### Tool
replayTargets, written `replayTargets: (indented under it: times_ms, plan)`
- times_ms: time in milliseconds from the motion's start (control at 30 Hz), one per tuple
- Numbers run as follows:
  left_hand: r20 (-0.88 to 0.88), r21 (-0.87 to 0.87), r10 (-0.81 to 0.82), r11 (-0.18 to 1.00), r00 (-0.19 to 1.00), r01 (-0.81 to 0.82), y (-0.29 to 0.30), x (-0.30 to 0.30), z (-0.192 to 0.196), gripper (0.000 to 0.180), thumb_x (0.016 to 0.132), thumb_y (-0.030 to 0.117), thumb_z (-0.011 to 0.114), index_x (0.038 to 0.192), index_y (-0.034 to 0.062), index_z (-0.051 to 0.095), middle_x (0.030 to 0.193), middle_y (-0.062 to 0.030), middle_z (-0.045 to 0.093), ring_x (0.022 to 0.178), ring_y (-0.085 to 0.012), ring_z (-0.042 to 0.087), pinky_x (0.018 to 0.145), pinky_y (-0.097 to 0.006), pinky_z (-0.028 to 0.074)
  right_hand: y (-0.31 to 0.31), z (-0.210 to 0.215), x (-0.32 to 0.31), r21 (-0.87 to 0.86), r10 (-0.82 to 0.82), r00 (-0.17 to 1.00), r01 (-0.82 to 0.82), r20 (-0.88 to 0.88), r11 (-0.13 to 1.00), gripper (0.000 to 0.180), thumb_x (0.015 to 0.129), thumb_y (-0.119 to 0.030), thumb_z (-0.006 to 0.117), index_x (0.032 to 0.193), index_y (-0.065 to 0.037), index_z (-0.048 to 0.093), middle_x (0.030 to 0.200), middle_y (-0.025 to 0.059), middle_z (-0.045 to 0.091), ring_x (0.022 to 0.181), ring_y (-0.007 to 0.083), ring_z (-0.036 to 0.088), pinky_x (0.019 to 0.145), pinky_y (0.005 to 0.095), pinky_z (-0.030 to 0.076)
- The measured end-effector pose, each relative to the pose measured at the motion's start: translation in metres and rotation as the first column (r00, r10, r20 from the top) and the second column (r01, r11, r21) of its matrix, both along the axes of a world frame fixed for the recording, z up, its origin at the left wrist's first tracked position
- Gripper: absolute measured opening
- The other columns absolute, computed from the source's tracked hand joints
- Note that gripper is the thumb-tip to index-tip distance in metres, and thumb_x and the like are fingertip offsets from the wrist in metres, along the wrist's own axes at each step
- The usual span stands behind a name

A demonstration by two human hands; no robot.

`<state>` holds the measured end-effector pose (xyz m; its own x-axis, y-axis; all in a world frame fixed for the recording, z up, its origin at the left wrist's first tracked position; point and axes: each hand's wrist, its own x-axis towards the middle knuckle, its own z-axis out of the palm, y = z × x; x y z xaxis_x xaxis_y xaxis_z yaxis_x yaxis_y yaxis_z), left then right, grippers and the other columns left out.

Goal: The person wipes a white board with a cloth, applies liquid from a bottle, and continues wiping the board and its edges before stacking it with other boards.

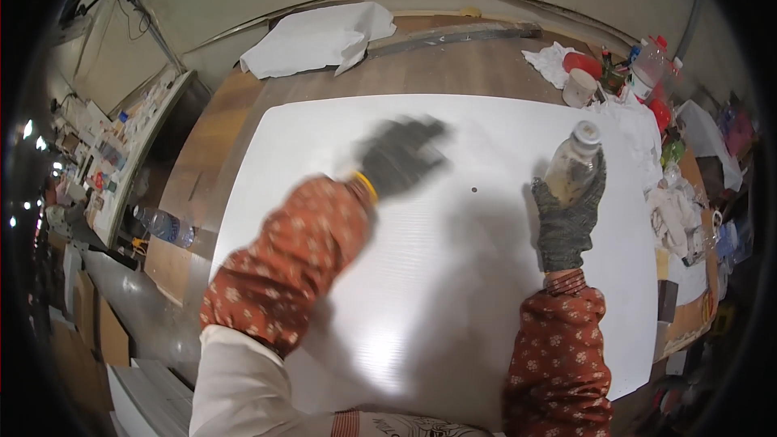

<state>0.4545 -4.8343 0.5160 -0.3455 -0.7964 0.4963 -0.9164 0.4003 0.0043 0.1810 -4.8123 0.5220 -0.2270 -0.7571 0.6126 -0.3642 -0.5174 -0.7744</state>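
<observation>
The left hand [402, 155] is a grey-gloved blur over the white panel [316, 131] on the worktop [461, 73], fingers stretched out and parted; from where I stand I can't tell whether they touch it. Over the panel's right side, the right hand [569, 222] has its fingers wrapped around a clear bottle [569, 173], white cap [586, 133] outward. A white sheet [312, 42] lies near the worktop's far edge

Workshop interior. A wooden worktable [477, 66] bears a broad white panel [316, 137] at the centre of the frame; red-capped bottles [649, 66] and crumpled rags [670, 222] crowd the right. A second bench [147, 148], strewn with small containers, stands at left, above flat boards [150, 396] stacked lower left.
</observation>
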Motion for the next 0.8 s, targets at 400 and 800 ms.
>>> replayTargets:
  times_ms: [400,800]
  plan:
    - [-0.171,0.011,0.486,0.871,0.857,-0.491,0.08,0.122,0.009,0.038,0.089,0.027,0.061,0.122,0.0097,0.058,0.117,-0.0134,0.063,0.111,-0.0327,0.056,0.097,-0.041,0.043,0.0,0.037,0.014,-0.093,-0.152,0.431,0.155,-0.889,0.984,0.065,0.073,-0.014,0.065,0.136,-0.024,0.05,0.111,0.0075,0.061,0.1,0.0286,0.057,0.09,0.0443,0.044]
    - [-0.405,0.016,0.337,0.932,0.85,-0.362,0.099,0.158,0.0,0.038,0.096,0.026,0.051,0.126,0.0033,0.055,0.117,-0.0186,0.062,0.106,-0.0338,0.057,0.093,-0.04,0.042,-0.035,0.053,0.063,0.047,0.051,0.122,-0.037,-0.991,0.998,0.046,0.089,-0.019,0.052,0.134,-0.031,0.05,0.096,0.007,0.062,0.094,0.0259,0.06,0.083,0.0456,0.041]
